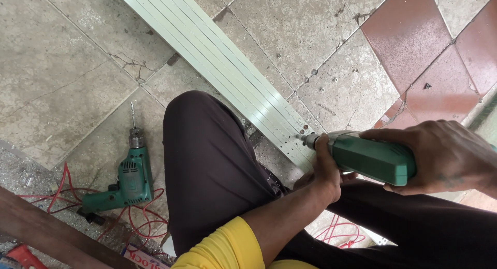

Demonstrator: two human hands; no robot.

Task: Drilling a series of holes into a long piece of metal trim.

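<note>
The ribbed pale metal strip (217, 56) lies flat on the tiled floor (67, 56), running from the top edge down to the person's knee, and its near end is where the work is. A few dark holes (302, 129) already show through that end, so some drilling looks done. The green drill (370, 157) has its tip pressed against the strip right beside those holes; I judge another hole is under way, though I cannot tell how many are left. The right hand (445, 155) is wrapped around the drill's rear body, fingers curled over the top. The left hand (326, 170) is clasped around the front of the drill, just behind the chuck, steadying it. Out by the floor's lower left edge a second green drill (129, 181) lies on its side, bit pointing up the picture, among loops of red cable (145, 222), untouched. A dark wooden plank (46, 233) crosses the bottom left corner.
</note>
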